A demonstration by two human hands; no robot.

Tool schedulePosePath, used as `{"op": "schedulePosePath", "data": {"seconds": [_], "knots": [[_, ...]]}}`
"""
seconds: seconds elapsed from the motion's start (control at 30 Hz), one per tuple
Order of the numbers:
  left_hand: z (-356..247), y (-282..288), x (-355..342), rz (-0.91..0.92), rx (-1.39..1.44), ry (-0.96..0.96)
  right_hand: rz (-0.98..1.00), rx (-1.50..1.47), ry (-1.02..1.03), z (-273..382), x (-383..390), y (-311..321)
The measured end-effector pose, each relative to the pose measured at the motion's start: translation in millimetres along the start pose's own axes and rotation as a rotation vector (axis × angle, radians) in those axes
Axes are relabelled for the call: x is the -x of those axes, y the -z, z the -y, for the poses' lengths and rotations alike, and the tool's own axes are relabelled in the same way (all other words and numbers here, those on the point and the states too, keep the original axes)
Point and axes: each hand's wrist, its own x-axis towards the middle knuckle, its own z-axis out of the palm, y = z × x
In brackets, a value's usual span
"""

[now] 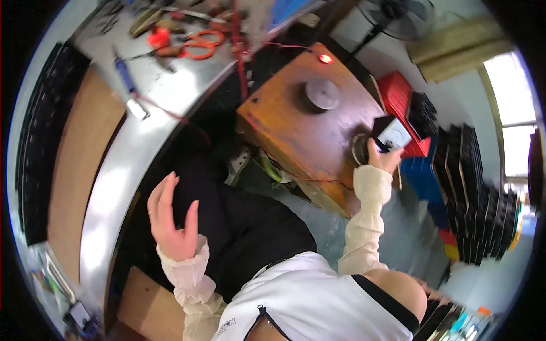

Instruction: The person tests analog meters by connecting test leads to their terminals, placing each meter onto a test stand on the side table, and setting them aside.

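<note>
The right hand [387,158] has a half-closed grip on the near edge of a black-and-white meter [394,134]; the left hand [174,227] is spread, empty.

The right hand [387,158] holds a white-faced box [393,134] (the left hand [174,234] hovers, unclenched).

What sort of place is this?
Most likely a small workshop: orange-handled scissors lie among hand tools on a metal-topped bench, a brown box bears a round metal piece, and black trays stand stacked on the right.
</note>
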Motion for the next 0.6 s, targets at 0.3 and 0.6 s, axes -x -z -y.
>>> {"op": "schedulePosePath", "data": {"seconds": [0.3, 0.6], "knots": [[1, 13, 45, -0.115, -0.01, 0.076, 0.078, -0.577, 0.515, 113, 99, 19], [49, 58, 29, -0.4, 0.215, 0.324, 0.751, -0.859, 1.322, 293, 314, 91]]}}
